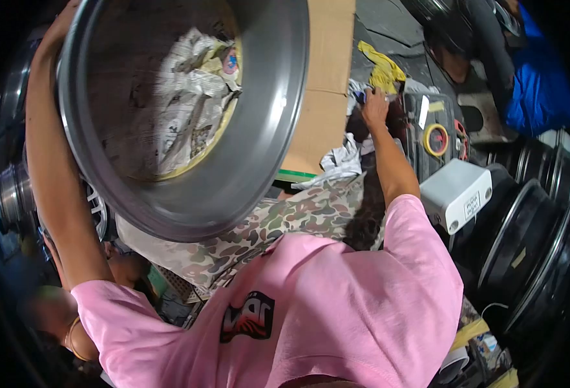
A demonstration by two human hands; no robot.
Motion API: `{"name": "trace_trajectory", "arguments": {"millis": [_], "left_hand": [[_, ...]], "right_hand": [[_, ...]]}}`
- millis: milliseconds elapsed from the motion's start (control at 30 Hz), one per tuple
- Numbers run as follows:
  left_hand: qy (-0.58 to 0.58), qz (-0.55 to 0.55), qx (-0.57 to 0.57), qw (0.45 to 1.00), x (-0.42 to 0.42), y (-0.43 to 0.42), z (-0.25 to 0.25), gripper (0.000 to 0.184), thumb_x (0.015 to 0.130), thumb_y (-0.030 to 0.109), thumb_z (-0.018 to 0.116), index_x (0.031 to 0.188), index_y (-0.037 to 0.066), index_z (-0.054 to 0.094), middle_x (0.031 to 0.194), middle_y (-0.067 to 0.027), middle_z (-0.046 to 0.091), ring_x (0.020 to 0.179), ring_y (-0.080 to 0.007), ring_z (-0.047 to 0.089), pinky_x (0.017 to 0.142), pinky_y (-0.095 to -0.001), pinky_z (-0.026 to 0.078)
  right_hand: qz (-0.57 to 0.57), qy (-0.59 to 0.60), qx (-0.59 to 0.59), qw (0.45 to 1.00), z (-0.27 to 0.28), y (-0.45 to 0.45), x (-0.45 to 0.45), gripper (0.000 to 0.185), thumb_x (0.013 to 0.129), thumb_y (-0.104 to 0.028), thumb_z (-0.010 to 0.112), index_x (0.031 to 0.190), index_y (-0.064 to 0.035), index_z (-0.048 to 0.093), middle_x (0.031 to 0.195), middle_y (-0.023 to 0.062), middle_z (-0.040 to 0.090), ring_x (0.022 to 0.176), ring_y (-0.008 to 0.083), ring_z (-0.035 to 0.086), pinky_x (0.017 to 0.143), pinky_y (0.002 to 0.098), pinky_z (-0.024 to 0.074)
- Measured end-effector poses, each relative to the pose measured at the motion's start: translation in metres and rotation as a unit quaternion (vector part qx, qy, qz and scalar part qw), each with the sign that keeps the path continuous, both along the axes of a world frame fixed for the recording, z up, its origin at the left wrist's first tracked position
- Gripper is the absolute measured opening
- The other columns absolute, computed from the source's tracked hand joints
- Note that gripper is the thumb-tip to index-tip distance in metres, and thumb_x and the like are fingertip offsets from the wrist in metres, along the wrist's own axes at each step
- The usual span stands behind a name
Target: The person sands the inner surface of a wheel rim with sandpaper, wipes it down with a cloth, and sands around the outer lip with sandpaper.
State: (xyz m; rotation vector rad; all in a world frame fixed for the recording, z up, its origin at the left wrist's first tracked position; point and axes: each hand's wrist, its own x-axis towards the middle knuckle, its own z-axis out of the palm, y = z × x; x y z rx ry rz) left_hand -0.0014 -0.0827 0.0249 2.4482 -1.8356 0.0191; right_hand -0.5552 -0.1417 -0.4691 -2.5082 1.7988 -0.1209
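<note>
Right hand [375,108] is half-curled beside the yellow cloth [383,70], grip unclear; the wheel rim [269,129], upper left, lies leftward, long oval roughly vertical, nearer the left hand [64,18], its hold hidden.

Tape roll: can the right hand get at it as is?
Likely yes: the tape roll lies uncovered on the black case, close to the right hand, with nothing visibly blocking.

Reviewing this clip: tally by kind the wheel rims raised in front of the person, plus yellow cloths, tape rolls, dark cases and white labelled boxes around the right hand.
Raised wheel rim: 1
Yellow cloth: 1
Tape roll: 1
Dark case: 1
White labelled box: 1
Total: 5
</note>
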Motion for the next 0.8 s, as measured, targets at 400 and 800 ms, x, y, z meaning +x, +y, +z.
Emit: {"name": "trace_trajectory", "arguments": {"millis": [400,800], "left_hand": [[-0.028,0.04,0.031,0.998,-0.027,-0.032,0.02,0.057,0.101,0.055,0.057,0.111,0.003,0.077,0.101,-0.0171,0.078,0.094,-0.0228,0.071,0.087,-0.0395,0.053],[-0.086,-0.042,0.054,0.994,-0.031,-0.092,0.024,0.06,0.099,0.057,0.057,0.107,0.001,0.077,0.102,-0.0207,0.077,0.097,-0.0299,0.072,0.089,-0.042,0.053]], "right_hand": [[-0.067,-0.327,0.003,0.943,0.087,0.017,0.009,0.034,0.084,-0.026,0.075,0.102,0.0016,0.068,0.096,0.0256,0.068,0.093,0.0439,0.067,0.082,0.0498,0.0514],[-0.053,-0.585,0.292,0.755,0.101,0.111,0.073,0.015,0.091,-0.007,0.065,0.101,0.0014,0.058,0.088,0.0142,0.074,0.077,0.021,0.075,0.068,0.035,0.0585]]}}
